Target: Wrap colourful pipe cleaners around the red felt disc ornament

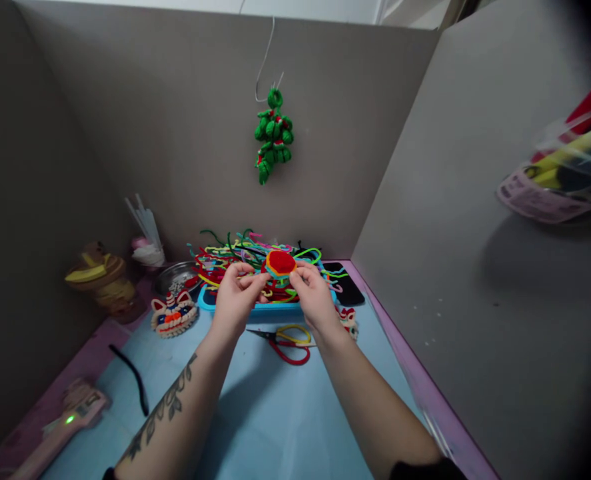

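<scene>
A small round red piece [280, 262] with an orange and blue-green rim, fuzzy like yarn, is held up in front of me. My right hand [312, 287] pinches its right edge between thumb and fingers. At its left edge, the thumb and fingertips of my left hand [240, 290] are closed together; they seem to grip the rim. Just behind and below the hands stands a blue tray [275, 311] heaped with coloured fuzzy strands [225, 257]. Scissors [290, 341] with one yellow and one red handle lie on the table between my forearms.
A beige animal-face piece [174, 315] lies left of the tray, near a metal bowl [172, 275]. A phone [348, 287] is at the right. A pink glue gun [70, 417] with a green light and a black strip [131, 379] lie front left. Green bundle [274, 133] hangs behind.
</scene>
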A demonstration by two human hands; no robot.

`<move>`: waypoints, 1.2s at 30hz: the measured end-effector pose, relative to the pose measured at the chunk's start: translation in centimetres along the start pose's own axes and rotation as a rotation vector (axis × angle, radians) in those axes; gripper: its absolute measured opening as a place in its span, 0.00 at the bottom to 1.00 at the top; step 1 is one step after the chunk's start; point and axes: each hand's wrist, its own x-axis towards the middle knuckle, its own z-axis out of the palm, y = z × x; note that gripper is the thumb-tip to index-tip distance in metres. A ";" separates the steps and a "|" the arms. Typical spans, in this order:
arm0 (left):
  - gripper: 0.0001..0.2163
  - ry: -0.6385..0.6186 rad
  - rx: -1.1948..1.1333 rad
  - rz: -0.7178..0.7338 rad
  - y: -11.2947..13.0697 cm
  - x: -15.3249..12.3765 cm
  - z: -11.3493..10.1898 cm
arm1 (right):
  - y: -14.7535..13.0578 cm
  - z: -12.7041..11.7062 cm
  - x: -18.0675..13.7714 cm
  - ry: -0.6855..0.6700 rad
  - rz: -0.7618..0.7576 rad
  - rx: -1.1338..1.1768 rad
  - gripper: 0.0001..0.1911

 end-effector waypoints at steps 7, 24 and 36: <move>0.23 0.075 -0.002 0.080 -0.3 -0.4 0.3 | -0.8 0.0 -0.7 0.016 -0.056 -0.104 0.10; 0.23 0.134 -0.082 0.106 -1.7 0.2 0.3 | -1.1 0.7 -1.2 -0.004 -0.107 -0.100 0.09; 0.29 0.048 0.094 0.074 -1.0 -0.5 0.8 | -1.4 0.5 -1.2 -0.027 -0.049 -0.129 0.08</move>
